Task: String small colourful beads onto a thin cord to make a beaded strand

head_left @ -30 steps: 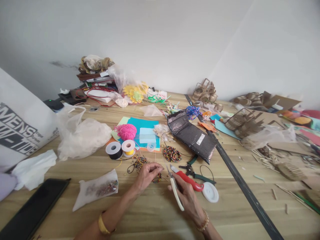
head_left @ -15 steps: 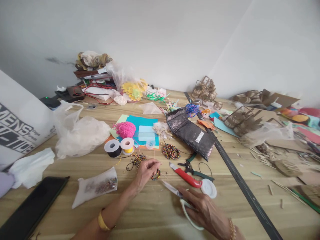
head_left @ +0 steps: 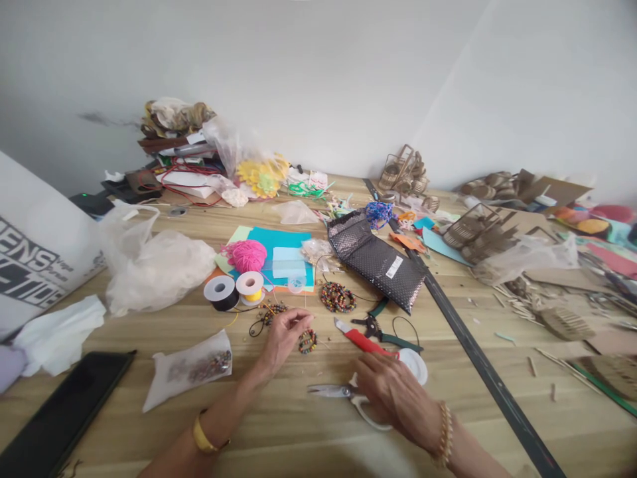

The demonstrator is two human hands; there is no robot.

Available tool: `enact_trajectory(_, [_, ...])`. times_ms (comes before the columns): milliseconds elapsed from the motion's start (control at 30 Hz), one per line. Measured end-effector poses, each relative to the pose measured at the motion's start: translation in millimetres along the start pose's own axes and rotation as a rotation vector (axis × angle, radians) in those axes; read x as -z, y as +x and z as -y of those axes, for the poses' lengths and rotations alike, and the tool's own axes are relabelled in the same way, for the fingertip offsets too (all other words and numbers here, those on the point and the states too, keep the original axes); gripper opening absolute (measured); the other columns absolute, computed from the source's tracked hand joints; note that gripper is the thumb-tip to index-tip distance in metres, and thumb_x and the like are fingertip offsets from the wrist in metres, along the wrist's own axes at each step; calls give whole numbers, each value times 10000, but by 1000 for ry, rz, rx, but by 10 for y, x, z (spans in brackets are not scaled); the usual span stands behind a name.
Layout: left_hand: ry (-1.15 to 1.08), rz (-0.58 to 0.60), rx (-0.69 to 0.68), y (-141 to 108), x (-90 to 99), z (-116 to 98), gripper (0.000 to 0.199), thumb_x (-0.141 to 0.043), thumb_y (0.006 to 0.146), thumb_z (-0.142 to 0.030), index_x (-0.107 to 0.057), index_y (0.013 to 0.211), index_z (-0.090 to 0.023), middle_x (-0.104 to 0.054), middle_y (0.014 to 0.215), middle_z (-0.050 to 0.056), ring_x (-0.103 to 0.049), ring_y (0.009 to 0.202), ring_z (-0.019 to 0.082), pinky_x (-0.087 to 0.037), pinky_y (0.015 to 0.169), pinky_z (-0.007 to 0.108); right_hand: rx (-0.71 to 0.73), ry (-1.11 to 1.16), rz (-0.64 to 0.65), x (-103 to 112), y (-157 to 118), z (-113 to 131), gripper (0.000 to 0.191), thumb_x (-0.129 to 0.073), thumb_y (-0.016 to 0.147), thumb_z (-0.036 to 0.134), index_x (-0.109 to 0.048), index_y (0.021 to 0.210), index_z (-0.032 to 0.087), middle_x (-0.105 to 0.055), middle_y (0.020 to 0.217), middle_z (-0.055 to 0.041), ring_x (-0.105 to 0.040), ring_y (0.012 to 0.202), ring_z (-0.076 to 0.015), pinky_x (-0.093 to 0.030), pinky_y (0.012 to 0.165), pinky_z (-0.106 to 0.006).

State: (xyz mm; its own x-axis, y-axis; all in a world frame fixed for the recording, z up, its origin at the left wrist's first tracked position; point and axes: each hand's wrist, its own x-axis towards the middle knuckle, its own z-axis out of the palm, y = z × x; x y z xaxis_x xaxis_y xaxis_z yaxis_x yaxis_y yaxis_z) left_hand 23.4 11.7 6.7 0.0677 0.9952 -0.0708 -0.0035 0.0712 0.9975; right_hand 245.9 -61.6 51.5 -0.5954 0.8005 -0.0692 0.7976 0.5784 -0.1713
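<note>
My left hand (head_left: 288,335) is closed in a pinch just above and left of a small ring of multicoloured beads (head_left: 308,341). Whatever lies between its fingertips is too fine to make out. White-handled scissors (head_left: 331,391) lie flat on the table, blades slightly apart and pointing left. Over their handles is my right hand (head_left: 391,392), back up and fingers curled downward; its fingertips are hidden, so its grip on the handles is unclear. Just beyond it are a red-handled cutter (head_left: 365,341) and a white spool (head_left: 414,364). Loose beads (head_left: 275,311) lie behind my left hand.
Beaded bracelets (head_left: 338,297) lie near green-handled pliers (head_left: 377,326) and a black bubble mailer (head_left: 381,269). Black (head_left: 221,292) and yellow (head_left: 250,287) thread spools stand by pink yarn (head_left: 245,255). At left are a bead pouch (head_left: 192,368) and a phone (head_left: 64,411).
The scissors, earlier in my right hand and angled up-left, now lie flat with blades pointing left. My right hand has moved up and left over their handles. My left hand has shifted slightly left.
</note>
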Motion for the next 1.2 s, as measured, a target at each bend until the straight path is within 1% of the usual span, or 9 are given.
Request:
enact_trajectory(133, [34, -25, -54, 12, 19, 13, 252, -670, 709, -385, -704, 691, -137, -661, 653, 29, -550, 621, 149, -449, 596, 244, 45, -25, -56, -57, 349, -83, 201, -516, 831, -29, -558, 848, 167, -622, 899, -55, -586, 805, -181, -411, 668, -267])
enact_trajectory(267, [84, -42, -117, 25, 46, 34, 245, -652, 731, -373, -714, 709, -137, -653, 663, 32, -516, 575, 131, -407, 546, 231, 92, -71, 15, -132, 600, -93, 175, -530, 852, -8, -559, 864, 163, -609, 935, -63, -579, 843, -194, -409, 664, -272])
enact_trajectory(433, [150, -67, -171, 53, 88, 70, 235, -642, 748, -350, -738, 744, -135, -621, 649, 23, -471, 544, 112, -362, 514, 222, 82, -86, 28, -232, 690, -132, 162, -512, 867, 0, -556, 854, 156, -602, 912, -66, -581, 824, -190, -402, 651, -274])
enact_trajectory(600, [141, -31, -121, 92, 135, 80, 236, -638, 751, -347, -729, 752, -129, -666, 675, 41, -522, 576, 133, -401, 558, 235, 134, -39, 29, -181, 693, -71, 153, -489, 884, 18, -560, 856, 151, -595, 877, -58, -573, 766, -165, -390, 633, -258])
enact_trajectory(733, [126, -29, -82, 128, 162, 80, 221, -654, 731, -341, -721, 727, -130, -671, 653, 41, -541, 582, 142, -412, 567, 239, 309, 62, -75, -148, 780, 131, 117, -496, 903, 71, -554, 844, 155, -587, 862, -49, -545, 735, -150, -398, 644, -250])
enact_trajectory(867, [61, -60, -45, 163, 189, 85, 215, -683, 687, -348, -710, 676, -135, -678, 645, 39, -565, 592, 151, -435, 592, 248, 438, 74, -209, -293, 976, 284, 141, -492, 904, 84, -546, 795, 155, -575, 804, -47, -513, 707, -159, -410, 629, -265])
enact_trajectory(1033, [7, -77, -13, 187, 211, 93, 230, -703, 667, -362, -709, 684, -133, -677, 630, 32, -572, 594, 154, -448, 593, 252, 492, 51, -291, -528, 1156, 316, 89, -513, 902, 90, -591, 882, 128, -627, 880, -82, -552, 814, -200, -464, 707, -303])
enact_trajectory(1133, [-4, -83, -16, 192, 207, 103, 227, -710, 665, -362, -704, 664, -135, -671, 628, 28, -563, 599, 149, -439, 589, 247, 493, 116, -331, -544, 1148, 291, 143, -463, 925, 86, -598, 949, 129, -635, 906, -96, -561, 881, -207, -478, 763, -313])
enact_trajectory(1200, [-29, -87, -3, 189, 200, 107, 234, -718, 661, -367, -696, 649, -135, -657, 619, 23, -549, 589, 140, -420, 569, 238, 483, 190, -340, -492, 1106, 261, 188, -417, 934, 79, -595, 945, 136, -633, 872, -88, -564, 831, -192, -480, 736, -298])
